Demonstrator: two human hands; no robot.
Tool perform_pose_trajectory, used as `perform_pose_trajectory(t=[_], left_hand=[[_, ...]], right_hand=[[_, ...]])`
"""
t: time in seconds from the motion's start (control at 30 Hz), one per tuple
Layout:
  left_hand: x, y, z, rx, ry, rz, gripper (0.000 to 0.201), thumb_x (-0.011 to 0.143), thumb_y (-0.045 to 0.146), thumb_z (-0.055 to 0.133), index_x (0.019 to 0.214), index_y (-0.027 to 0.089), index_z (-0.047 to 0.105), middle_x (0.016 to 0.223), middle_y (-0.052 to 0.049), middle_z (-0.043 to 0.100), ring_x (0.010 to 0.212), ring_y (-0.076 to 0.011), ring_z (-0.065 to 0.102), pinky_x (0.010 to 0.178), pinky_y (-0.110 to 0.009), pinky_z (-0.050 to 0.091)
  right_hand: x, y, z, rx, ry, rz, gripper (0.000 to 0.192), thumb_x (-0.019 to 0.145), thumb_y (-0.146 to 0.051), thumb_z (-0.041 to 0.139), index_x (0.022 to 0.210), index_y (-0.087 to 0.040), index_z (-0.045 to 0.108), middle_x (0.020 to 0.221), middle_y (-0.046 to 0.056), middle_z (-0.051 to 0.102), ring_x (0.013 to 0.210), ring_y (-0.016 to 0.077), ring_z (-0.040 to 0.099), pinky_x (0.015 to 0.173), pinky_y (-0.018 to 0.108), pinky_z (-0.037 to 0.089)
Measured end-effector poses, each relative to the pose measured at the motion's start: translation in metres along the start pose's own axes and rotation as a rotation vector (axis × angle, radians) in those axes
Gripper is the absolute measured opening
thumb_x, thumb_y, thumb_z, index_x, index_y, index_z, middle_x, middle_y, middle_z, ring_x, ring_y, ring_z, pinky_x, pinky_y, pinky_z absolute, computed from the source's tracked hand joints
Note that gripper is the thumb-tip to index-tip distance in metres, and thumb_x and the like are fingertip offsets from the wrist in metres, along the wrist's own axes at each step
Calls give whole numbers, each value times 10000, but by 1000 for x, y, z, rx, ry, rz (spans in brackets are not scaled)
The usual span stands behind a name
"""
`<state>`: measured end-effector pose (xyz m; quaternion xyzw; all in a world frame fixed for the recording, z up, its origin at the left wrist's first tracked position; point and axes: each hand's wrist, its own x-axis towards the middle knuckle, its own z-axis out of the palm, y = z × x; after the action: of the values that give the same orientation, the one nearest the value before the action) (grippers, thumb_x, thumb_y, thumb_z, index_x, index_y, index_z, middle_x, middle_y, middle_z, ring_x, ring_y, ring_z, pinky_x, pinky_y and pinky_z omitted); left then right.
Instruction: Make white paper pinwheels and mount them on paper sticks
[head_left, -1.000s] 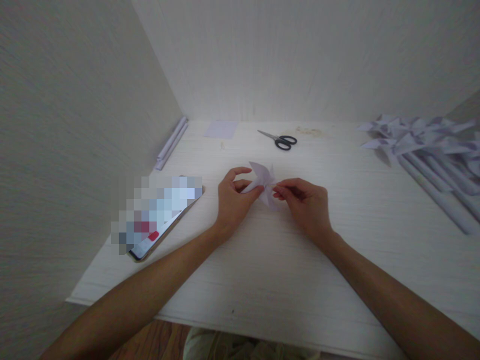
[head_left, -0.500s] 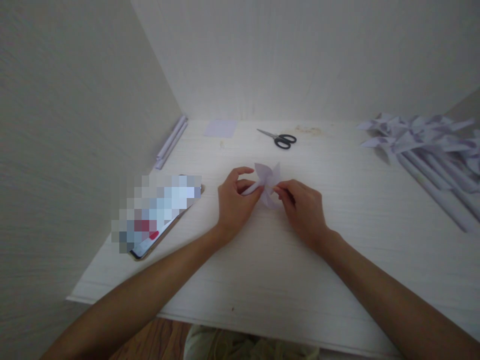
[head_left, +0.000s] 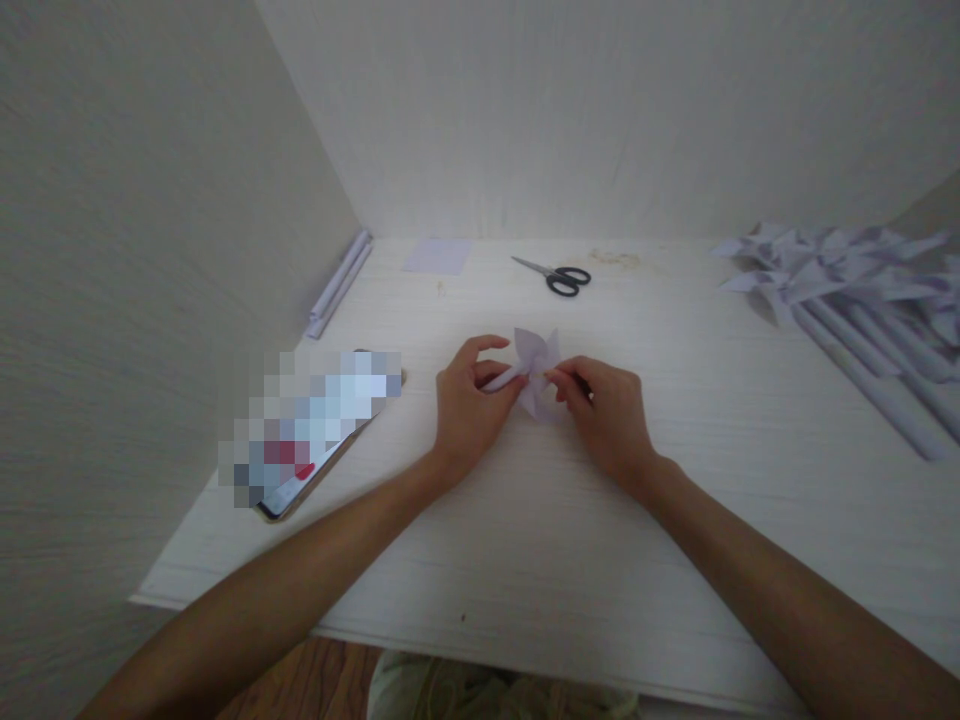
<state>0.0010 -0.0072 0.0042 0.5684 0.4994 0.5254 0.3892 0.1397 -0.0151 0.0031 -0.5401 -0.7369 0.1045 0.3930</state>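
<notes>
A pale lilac paper pinwheel [head_left: 530, 350] is held just above the white table, its folded blades turned to the right. My left hand [head_left: 476, 405] is closed around its rolled paper stick [head_left: 501, 379], thumb and fingers pinching near the pinwheel's middle, with the index finger raised. From the right side, my right hand [head_left: 604, 410] pinches at the pinwheel's centre with thumb and index finger; whether a small piece sits between those fingertips is hard to make out. Behind the hands lie scissors [head_left: 555, 274] with black handles, blades pointing left.
A phone [head_left: 322, 435] with a lit, blurred screen lies left of my left hand. Rolled paper sticks [head_left: 339, 285] rest along the left wall. A square paper sheet [head_left: 439, 256] lies at the back. Several finished pinwheels [head_left: 825, 270] are heaped at the right.
Hardly anything differs. The pinwheel has turned or tilted slightly between my hands, and my right fingertips have shifted a little left. The whole view has drifted slightly.
</notes>
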Motion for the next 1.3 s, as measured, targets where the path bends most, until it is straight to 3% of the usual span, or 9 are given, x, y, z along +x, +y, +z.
perform_pose_trajectory(t=[0.23,0.43,0.63,0.77,0.93,1.07,1.3], left_hand=[[0,-1,0,-45,-17,-5,335,581,186,620,888,187,486,632,9,634,578,-130,607,511,-199,450],[-1,1,-1,-39,-50,-17,341,591,181,611,910,186,490,648,3,638,594,-133,610,517,-197,451],[0,-1,0,-62,-40,-17,345,578,167,620,898,181,492,630,13,634,572,-125,606,499,-186,447],[2,-4,0,-83,-28,-12,345,572,164,630,887,182,489,625,14,636,565,-122,605,490,-178,440],[2,-4,0,-87,-29,-19,349,571,178,637,885,178,485,630,10,636,566,-128,607,490,-188,442],[3,-3,-1,-90,-32,-19,348,577,191,636,888,177,480,630,5,635,564,-131,606,490,-193,439],[3,-4,0,-116,-29,-31,351,575,201,635,887,173,477,623,9,631,553,-125,599,485,-191,432]], right_hand=[[1,-3,-3,107,35,-17,80,714,-231,552,657,-189,589,621,2,609,557,126,539,530,234,395],[4,-2,-3,148,-10,125,189,736,-265,523,583,-164,569,474,-22,556,417,90,491,459,213,367],[3,-1,-3,176,2,140,185,693,-289,571,570,-152,593,479,-10,568,432,94,493,448,213,360],[2,0,-1,291,11,149,107,654,-256,609,630,-153,591,559,0,602,482,98,517,455,211,382],[5,1,-1,536,22,247,143,602,-218,653,566,-158,528,481,-34,553,422,77,497,406,193,389],[7,1,-2,678,-44,294,118,579,-210,665,542,-150,570,512,-7,602,465,97,550,456,217,453],[7,0,-3,676,-47,351,121,574,-233,672,585,-141,593,486,-15,591,388,76,513,378,192,433]])
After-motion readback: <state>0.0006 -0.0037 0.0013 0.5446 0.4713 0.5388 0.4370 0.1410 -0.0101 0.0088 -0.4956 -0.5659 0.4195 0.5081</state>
